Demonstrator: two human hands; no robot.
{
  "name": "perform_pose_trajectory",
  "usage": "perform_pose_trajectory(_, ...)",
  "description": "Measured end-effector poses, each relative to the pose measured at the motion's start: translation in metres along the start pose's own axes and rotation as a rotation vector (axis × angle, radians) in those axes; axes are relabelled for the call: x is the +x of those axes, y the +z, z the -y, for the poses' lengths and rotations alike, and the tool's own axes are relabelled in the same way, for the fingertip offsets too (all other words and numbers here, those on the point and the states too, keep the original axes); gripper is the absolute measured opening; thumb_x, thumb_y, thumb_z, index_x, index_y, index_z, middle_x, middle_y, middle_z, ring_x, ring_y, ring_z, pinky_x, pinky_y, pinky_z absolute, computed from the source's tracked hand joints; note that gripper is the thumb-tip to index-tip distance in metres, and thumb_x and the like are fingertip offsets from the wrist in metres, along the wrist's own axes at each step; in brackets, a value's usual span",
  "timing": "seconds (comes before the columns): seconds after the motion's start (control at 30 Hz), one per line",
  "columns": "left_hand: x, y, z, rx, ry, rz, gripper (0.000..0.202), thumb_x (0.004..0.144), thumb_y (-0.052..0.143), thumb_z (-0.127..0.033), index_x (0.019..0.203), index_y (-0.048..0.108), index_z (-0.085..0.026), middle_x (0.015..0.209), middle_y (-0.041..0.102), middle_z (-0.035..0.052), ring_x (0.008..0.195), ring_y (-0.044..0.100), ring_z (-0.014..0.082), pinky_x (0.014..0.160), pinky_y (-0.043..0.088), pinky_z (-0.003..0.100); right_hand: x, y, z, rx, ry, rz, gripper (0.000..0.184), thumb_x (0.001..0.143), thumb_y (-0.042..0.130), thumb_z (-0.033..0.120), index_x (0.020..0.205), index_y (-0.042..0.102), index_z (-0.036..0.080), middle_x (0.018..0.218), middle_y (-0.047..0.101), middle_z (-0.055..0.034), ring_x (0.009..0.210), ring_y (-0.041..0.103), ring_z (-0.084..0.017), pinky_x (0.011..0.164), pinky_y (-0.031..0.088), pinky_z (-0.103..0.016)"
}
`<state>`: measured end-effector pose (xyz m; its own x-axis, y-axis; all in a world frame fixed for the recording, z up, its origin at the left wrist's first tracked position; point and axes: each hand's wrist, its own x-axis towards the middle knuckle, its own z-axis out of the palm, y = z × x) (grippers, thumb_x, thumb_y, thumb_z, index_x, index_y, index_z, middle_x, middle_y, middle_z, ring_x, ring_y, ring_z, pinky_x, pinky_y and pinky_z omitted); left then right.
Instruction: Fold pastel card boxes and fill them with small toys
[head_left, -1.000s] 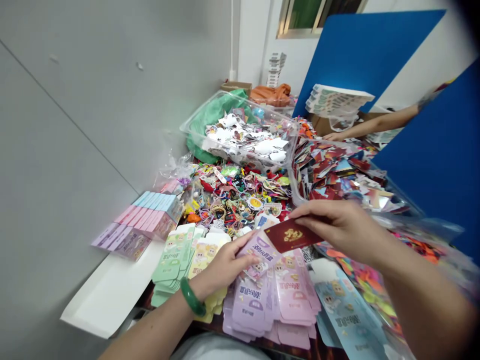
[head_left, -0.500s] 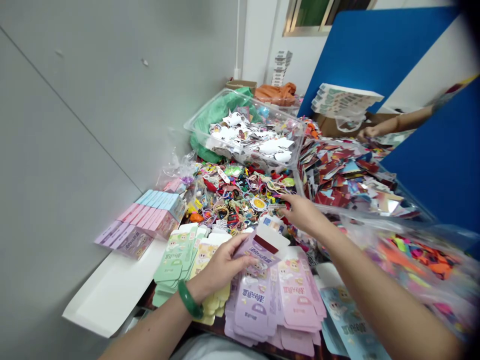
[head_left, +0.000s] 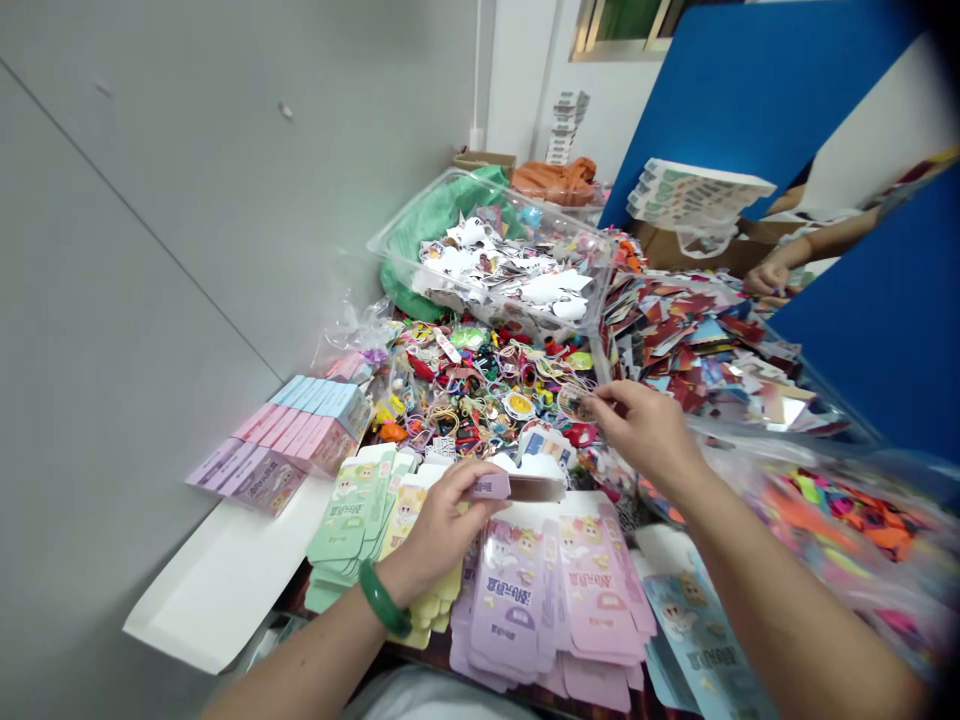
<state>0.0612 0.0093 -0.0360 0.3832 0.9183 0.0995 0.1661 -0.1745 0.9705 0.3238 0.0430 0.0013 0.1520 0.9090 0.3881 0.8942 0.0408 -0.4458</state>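
My left hand (head_left: 441,530), with a green bangle on the wrist, is closed around a small purple box (head_left: 491,487). Its open end is tipped up, with white flaps at the top. Between the fingertips of my right hand (head_left: 654,438) is a small, flat, see-through piece (head_left: 574,402) with printing; its exact kind is unclear. That hand hovers over a heap of small trinkets (head_left: 480,400), including hair ties and charms. Below the box lie flat purple cartons (head_left: 510,600) and pink cartons (head_left: 596,590).
Flat green cartons (head_left: 352,520) and blue cartons (head_left: 697,630) flank the stacks. Filled boxes (head_left: 300,430) stand at left by the grey wall. Behind the trinkets is a transparent bin (head_left: 600,330) of paper cutouts, beside cards (head_left: 697,340). Another person's hand (head_left: 772,275) is at far right.
My right hand has risen out of the trinkets, slightly right, with the see-through piece. My left hand has tipped the purple box so its opening faces differently. The other person's hand moved right.
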Motion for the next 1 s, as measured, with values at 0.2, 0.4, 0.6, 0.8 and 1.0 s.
perform_pose_trajectory(0.2, 0.002, 0.005, -0.002, -0.175, -0.119, 0.005, 0.028, 0.081, 0.067, -0.023, 0.109, 0.064, -0.021, 0.108, 0.066, 0.0048, 0.100, 0.060, 0.0192, 0.089, 0.046, 0.033, -0.041, -0.033, 0.036, 0.337, -0.205, -0.300, 0.009, 0.087, 0.059, 0.024, 0.078, 0.062, 0.023, 0.075, 0.063, -0.0028, 0.063, 0.056, -0.016, 0.056, 0.042, -0.029)
perform_pose_trajectory(0.4, 0.000, 0.007, -0.005, -0.196, -0.129, 0.034, 0.030, 0.081, 0.066, -0.021, 0.111, 0.063, -0.020, 0.114, 0.067, 0.0065, 0.107, 0.060, 0.0212, 0.095, 0.046, 0.035, -0.065, -0.041, 0.059, 0.378, -0.379, -0.239, 0.012, 0.086, 0.060, 0.012, 0.086, 0.062, 0.024, 0.084, 0.065, -0.0052, 0.080, 0.062, -0.020, 0.067, 0.048, -0.033)
perform_pose_trajectory(0.6, 0.000, 0.011, -0.008, -0.273, -0.131, 0.057, 0.030, 0.079, 0.068, -0.019, 0.109, 0.065, -0.019, 0.110, 0.068, 0.0065, 0.103, 0.062, 0.0211, 0.093, 0.046, 0.035, -0.068, -0.024, 0.058, 0.320, -0.484, -0.213, 0.014, 0.085, 0.059, 0.009, 0.090, 0.061, 0.021, 0.089, 0.065, -0.0076, 0.083, 0.060, -0.020, 0.070, 0.049, -0.035)
perform_pose_trajectory(0.8, 0.001, 0.013, -0.007, -0.268, -0.131, 0.075, 0.029, 0.078, 0.070, -0.020, 0.107, 0.067, -0.019, 0.107, 0.068, 0.0049, 0.099, 0.061, 0.0204, 0.090, 0.046, 0.032, -0.069, -0.012, 0.059, 0.224, -0.542, -0.091, 0.009, 0.087, 0.059, 0.014, 0.093, 0.063, 0.019, 0.102, 0.065, -0.0110, 0.095, 0.059, -0.023, 0.077, 0.050, -0.039)
perform_pose_trajectory(1.0, 0.001, 0.011, -0.005, -0.314, -0.176, 0.102, 0.031, 0.077, 0.072, -0.023, 0.108, 0.066, -0.019, 0.105, 0.069, 0.0045, 0.097, 0.062, 0.0200, 0.087, 0.047, 0.031, -0.067, -0.015, 0.052, 0.280, -0.484, -0.003, 0.014, 0.090, 0.056, 0.017, 0.100, 0.062, 0.023, 0.116, 0.061, -0.0117, 0.109, 0.057, -0.025, 0.086, 0.050, -0.043)
